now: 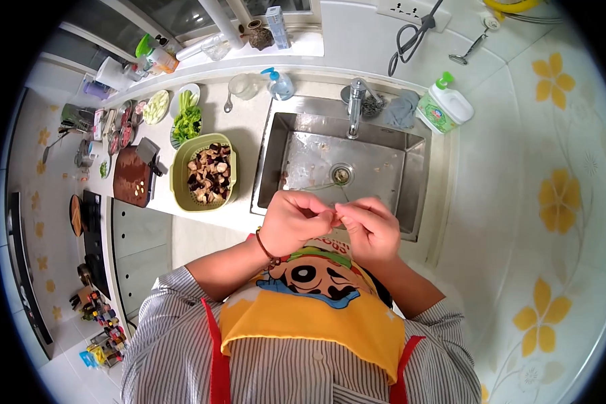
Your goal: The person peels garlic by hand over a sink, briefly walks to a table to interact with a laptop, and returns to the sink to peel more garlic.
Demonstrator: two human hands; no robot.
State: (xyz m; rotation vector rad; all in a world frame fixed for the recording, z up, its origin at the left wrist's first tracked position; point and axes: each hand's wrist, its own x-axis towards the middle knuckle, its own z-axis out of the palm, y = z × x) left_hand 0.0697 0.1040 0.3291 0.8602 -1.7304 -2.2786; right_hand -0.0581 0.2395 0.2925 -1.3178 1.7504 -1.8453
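Observation:
My left hand (296, 219) and my right hand (369, 229) meet fingertip to fingertip above the near edge of the steel sink (303, 158). Both are closed in a pinch. Whatever lies between the fingers is tiny and mostly hidden, so I cannot name it. Beyond the hands, the drain (341, 174) shows in the basin, with small scraps and wet spots around it. A yellow cartoon apron (310, 316) hangs just below my wrists.
Left of the sink stands a green basket (176, 176) of chopped eggplant. Further left are a cutting board (131, 180) with pale pieces, a cleaver (156, 166) and plates of greens. The faucet (354, 111), a soap pump (279, 84) and a detergent bottle (444, 106) line the back.

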